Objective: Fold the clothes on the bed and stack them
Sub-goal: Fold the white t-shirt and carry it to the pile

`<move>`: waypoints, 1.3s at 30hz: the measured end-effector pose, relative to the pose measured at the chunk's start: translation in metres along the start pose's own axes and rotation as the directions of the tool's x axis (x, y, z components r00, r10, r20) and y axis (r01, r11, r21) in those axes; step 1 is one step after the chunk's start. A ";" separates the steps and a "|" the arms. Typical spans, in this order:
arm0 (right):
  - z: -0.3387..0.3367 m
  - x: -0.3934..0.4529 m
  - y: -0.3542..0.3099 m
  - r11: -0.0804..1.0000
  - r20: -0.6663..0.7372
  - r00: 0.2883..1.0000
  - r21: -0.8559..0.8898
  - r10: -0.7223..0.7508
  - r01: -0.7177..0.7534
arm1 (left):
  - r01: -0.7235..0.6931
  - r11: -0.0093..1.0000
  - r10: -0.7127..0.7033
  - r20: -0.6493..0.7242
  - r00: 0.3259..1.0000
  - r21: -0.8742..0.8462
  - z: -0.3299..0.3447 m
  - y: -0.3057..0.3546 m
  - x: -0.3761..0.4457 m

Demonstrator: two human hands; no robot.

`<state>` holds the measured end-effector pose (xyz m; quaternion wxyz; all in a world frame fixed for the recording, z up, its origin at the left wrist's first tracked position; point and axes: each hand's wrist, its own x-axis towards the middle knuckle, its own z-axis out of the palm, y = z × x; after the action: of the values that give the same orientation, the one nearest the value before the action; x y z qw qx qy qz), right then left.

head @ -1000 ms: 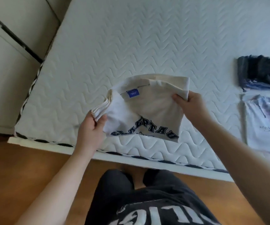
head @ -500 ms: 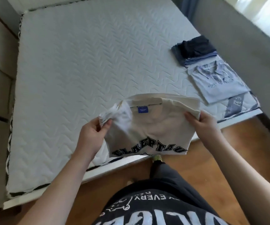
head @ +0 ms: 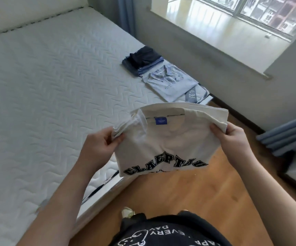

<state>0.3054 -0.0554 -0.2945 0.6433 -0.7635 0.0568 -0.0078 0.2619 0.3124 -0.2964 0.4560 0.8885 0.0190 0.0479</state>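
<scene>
holding the folded cream shirt point(head: 168, 139) in the air over the bed point(head: 46, 86) edge, our left hand point(head: 100, 144) pinches its left side and our right hand point(head: 232, 137) grips the right. risk: a loosened pinch lets the folds fall open. no containers; folded piles point(head: 161, 73) lie near the far corner.

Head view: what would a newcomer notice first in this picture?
A folded cream T-shirt with black lettering, held up by the left hand and right hand over the bed's near edge. Beyond it, at the bed's far right corner, lie a dark folded stack and a light blue shirt.
</scene>
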 end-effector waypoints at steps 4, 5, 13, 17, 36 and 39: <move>-0.056 -0.014 0.009 0.999 -0.039 0.999 0.033 0.017 -0.016 | -0.006 0.997 0.011 0.071 0.997 -0.071 0.038 0.037 0.002; -0.071 -0.017 0.012 0.999 -0.046 0.999 0.036 0.016 -0.014 | -0.005 0.996 0.011 0.077 0.997 -0.086 0.048 0.047 0.002; -0.196 -0.041 0.031 0.998 -0.071 0.997 0.056 0.038 -0.034 | 0.002 0.961 0.034 0.126 0.991 -0.277 0.141 0.127 -0.001; -0.246 -0.047 0.038 0.992 -0.129 0.990 0.119 0.052 -0.037 | -0.024 0.956 0.078 0.175 0.982 -0.291 0.181 0.161 0.008; -0.261 0.089 0.066 0.983 -0.309 0.941 0.157 0.136 -0.091 | 0.059 0.956 0.031 0.302 0.953 -0.287 0.252 0.151 0.163; -0.259 0.113 0.069 0.982 -0.300 0.942 0.152 0.150 -0.108 | 0.088 0.957 0.003 0.313 0.950 -0.277 0.254 0.146 0.188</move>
<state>0.3906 -0.3322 -0.3244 0.6751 -0.7026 0.2065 -0.0890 0.4734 0.0359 -0.3123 0.5784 0.8086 -0.0406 -0.0997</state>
